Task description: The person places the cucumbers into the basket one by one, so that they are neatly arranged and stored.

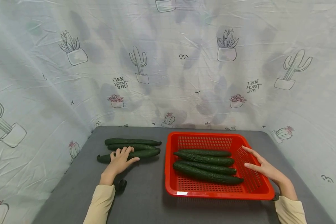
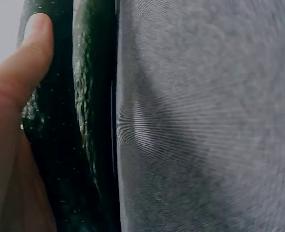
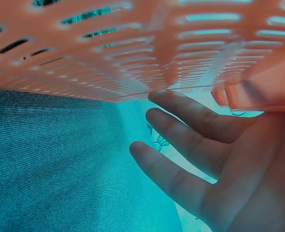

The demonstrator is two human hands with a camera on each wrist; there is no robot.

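Note:
In the head view my left hand [image 1: 119,161] reaches over the nearest of three dark green cucumbers at left. Its fingers bend over the top of that cucumber [image 1: 145,153], and the thumb [image 2: 36,41] lies along its side in the left wrist view. My right hand [image 1: 268,171] is at the right rim of a red slotted plastic basket [image 1: 207,195]. Thumb and forefinger spread over the rim toward the inside. Three loosely straight fingers [image 3: 173,181] extend outside the basket wall in the right wrist view. Several cucumbers [image 1: 210,177] lie side by side in the basket.
Two more cucumbers [image 1: 133,142] lie just behind the one under my left hand. Everything stands on a dark grey cloth-covered table [image 1: 145,202]. A pale curtain [image 1: 168,74] with cactus drawings hangs close behind and on both sides.

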